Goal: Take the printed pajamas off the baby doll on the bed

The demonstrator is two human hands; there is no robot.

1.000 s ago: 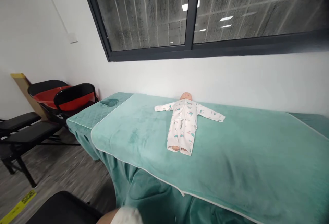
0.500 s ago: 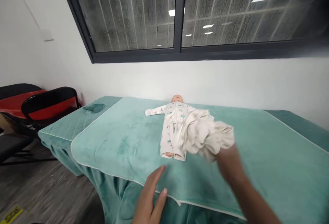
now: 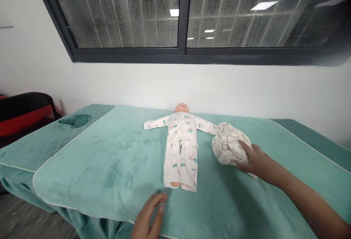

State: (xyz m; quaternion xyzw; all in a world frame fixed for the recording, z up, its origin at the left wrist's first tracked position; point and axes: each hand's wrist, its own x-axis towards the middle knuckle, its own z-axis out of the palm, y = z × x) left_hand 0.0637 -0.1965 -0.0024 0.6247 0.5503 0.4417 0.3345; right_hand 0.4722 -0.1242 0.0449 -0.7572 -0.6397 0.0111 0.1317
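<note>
A baby doll (image 3: 181,144) in a white printed sleepsuit lies on its back on the green towel (image 3: 115,158), head toward the wall, arms spread. My right hand (image 3: 253,158) grips a bunched white cloth (image 3: 228,144) resting on the towel just right of the doll's arm. My left hand (image 3: 149,217) lies flat with fingers stretched out on the towel near its front edge, just below the doll's feet, and holds nothing.
The towel covers a table draped in a quilted green sheet (image 3: 33,147) with a face hole (image 3: 74,120) at the left end. A black and red chair (image 3: 24,112) stands at the far left. The white wall and a dark window (image 3: 181,15) lie behind.
My right hand carried the bunched white cloth from above the doll down onto the towel at the doll's right. My left hand slid forward on the towel. The view moved closer.
</note>
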